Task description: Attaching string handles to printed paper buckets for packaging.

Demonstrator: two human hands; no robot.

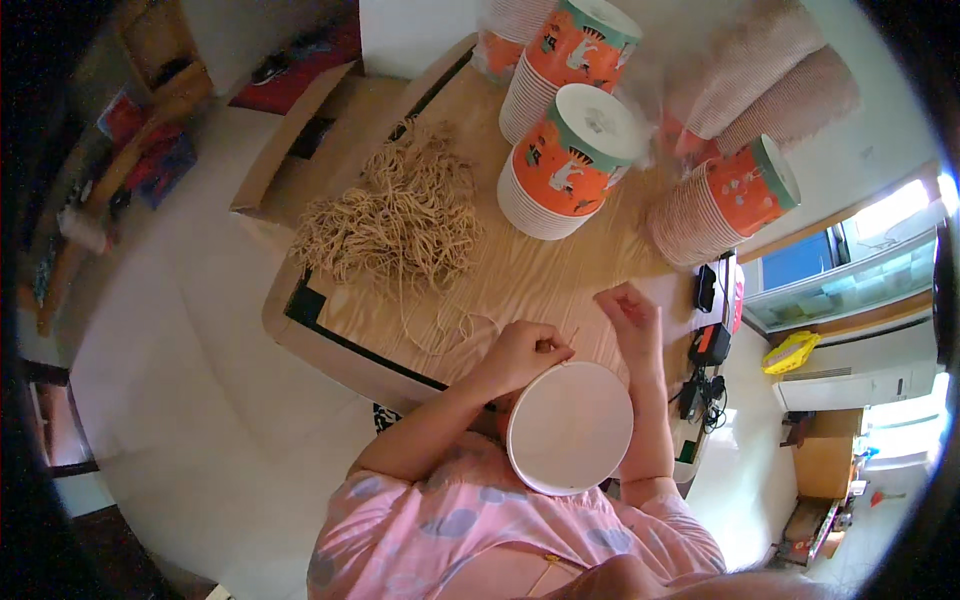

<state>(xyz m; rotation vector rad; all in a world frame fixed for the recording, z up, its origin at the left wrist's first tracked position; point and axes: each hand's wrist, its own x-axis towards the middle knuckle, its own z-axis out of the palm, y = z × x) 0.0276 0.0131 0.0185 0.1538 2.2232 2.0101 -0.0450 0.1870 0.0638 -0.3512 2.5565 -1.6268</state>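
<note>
Desk bears tangled string along its left edge; at the near edge, left hand pinches a strand beside a white tub, right hand curls, grip unclear

A: Site type?
B: Probably a home, one room serving as workshop.
A: Evidence?
B: Table bearing cord at left, stacked tubs far and right. Domestic signs: red mat far left, pale floor left, window right.
</note>
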